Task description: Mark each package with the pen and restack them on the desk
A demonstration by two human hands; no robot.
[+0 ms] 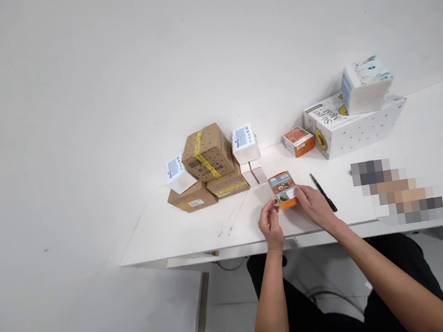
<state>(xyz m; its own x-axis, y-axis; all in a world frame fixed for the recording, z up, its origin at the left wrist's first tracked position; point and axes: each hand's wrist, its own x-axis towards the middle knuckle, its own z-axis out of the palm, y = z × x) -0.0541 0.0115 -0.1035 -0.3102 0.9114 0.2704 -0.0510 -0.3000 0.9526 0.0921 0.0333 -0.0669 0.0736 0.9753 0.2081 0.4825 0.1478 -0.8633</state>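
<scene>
A small orange and blue printed box is held tilted above the white table, its printed face toward me. My right hand is closed on its right side, thumb over the front. Beside the lower left edge, my left hand has loosely bent fingers, slightly apart. Whether its fingertips touch the box I cannot tell. A black pen lies just beyond my right hand. Behind the held box stand narrow white boxes with a white tissue pack on top.
Brown cardboard boxes are stacked to the left, beside another tissue pack. An orange box adjoins a long white avocado-print box, which bears a white pack. A pixelated patch covers something at right. The white table meets the wall behind.
</scene>
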